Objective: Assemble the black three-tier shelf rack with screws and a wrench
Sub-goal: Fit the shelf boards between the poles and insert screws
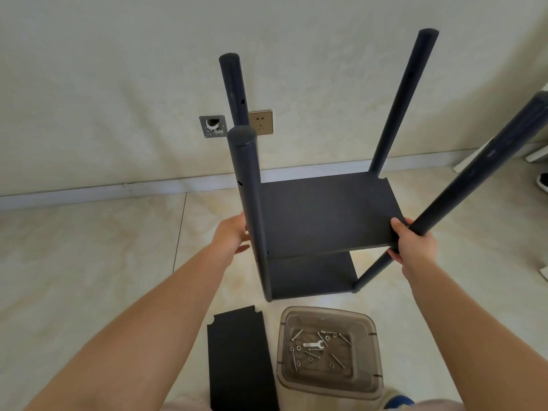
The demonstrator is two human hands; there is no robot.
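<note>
Black rack (311,262) stands on the tile floor (89,262), middle shelf board (323,212) sitting between the posts. Right hand (415,244) pinches its front corner; left hand (234,232) rests open-fingered against the near-left post (252,209). Wrench (313,345) and screws (338,360) lie in the clear tub (367,381).

Pale textured wall (118,69) above a white baseboard (89,192). Brass-coloured power socket (261,122) low on the wall, just beside an open junction box (213,126). Glossy beige marble-patterned floor tiles (89,262) with thin grout lines. Soft, even daylight; faint shadows.
</note>
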